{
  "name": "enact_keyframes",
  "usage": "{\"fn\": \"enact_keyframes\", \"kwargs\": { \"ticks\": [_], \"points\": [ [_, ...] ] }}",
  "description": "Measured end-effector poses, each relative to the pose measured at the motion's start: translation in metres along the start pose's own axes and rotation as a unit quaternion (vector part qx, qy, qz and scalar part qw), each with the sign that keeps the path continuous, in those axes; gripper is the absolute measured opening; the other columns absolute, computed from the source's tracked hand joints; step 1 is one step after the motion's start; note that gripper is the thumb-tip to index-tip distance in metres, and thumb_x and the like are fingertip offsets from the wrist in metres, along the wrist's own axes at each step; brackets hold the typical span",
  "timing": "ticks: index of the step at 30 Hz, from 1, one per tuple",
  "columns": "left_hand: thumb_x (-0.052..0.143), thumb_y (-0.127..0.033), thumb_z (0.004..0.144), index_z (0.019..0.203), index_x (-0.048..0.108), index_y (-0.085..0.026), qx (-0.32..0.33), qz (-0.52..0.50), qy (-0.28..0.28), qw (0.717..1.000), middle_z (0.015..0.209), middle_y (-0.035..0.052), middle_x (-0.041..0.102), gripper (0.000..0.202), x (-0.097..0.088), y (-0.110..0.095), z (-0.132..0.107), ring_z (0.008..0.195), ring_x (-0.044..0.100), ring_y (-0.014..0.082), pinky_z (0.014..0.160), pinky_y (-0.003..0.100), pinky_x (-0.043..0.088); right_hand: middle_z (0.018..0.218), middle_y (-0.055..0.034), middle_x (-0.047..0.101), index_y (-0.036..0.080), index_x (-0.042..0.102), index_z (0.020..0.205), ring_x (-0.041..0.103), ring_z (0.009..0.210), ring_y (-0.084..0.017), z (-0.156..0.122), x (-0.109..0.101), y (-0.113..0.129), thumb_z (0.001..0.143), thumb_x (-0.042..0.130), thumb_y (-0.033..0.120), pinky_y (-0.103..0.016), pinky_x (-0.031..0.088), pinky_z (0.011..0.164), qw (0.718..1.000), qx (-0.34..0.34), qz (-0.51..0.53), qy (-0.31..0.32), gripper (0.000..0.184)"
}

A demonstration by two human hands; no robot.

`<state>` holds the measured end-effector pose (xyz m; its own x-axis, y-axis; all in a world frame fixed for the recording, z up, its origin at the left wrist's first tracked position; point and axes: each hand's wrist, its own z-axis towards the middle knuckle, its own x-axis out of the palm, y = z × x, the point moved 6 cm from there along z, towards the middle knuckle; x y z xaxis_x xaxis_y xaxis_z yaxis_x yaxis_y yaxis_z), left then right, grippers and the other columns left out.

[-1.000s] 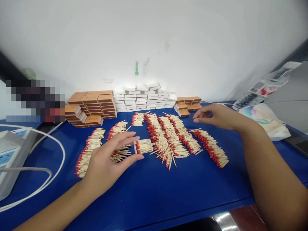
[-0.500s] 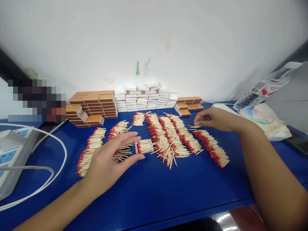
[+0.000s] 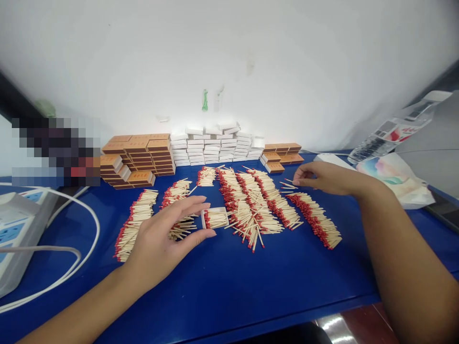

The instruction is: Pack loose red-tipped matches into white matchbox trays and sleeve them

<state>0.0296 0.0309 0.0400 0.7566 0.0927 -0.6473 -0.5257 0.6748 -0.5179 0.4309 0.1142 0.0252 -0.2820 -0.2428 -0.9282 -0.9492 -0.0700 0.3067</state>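
A small white matchbox tray (image 3: 215,218), partly filled with red-tipped matches, lies on the blue table (image 3: 222,282). My left hand (image 3: 163,239) rests beside it with thumb and forefinger curved round its left end, steadying it. My right hand (image 3: 324,177) is at the far end of the rightmost row of matches (image 3: 315,220), its fingertips pinched together on a few loose matches (image 3: 289,184) lying there. Several more rows of matches (image 3: 251,205) are spread between the hands, and others (image 3: 134,224) lie to the left.
Stacks of orange matchbox sleeves (image 3: 138,157), white trays (image 3: 213,145) and more orange sleeves (image 3: 281,155) line the wall. A power strip (image 3: 17,234) with white cables (image 3: 84,253) sits at left. A plastic bag (image 3: 394,179) and bottles lie at right.
My right hand has dropped from above the table to the far end of the rightmost match row and closed its fingertips on loose matches. My left hand has stayed by the tray.
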Motion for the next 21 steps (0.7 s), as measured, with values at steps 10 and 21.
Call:
{"fn": "enact_keyframes", "kwargs": {
  "ticks": [10, 21],
  "points": [
    [0.086, -0.04, 0.087, 0.135, 0.06, -0.029, 0.007, 0.006, 0.002, 1.0, 0.123, -0.0013, 0.08, 0.055, 0.001, 0.0, 0.001, 0.113, 0.078, 0.0187, 0.108, 0.028, 0.058, 0.087, -0.009, 0.078, 0.02, 0.074, 0.085, 0.067, 0.076, -0.023, 0.014, 0.008, 0.0, 0.085, 0.065, 0.039, -0.035, 0.047, 0.066, 1.0, -0.008, -0.005, -0.025, 0.021],
    [0.085, -0.04, 0.088, 0.136, 0.06, -0.029, 0.012, 0.01, 0.006, 1.0, 0.122, -0.001, 0.081, 0.055, 0.002, -0.001, 0.0, 0.114, 0.078, 0.0198, 0.111, 0.031, 0.056, 0.087, -0.0082, 0.077, 0.022, 0.072, 0.088, 0.066, 0.076, -0.022, 0.017, 0.011, -0.007, 0.089, 0.065, 0.048, -0.035, 0.046, 0.066, 0.999, -0.012, -0.005, -0.038, 0.027]
  ]
}}
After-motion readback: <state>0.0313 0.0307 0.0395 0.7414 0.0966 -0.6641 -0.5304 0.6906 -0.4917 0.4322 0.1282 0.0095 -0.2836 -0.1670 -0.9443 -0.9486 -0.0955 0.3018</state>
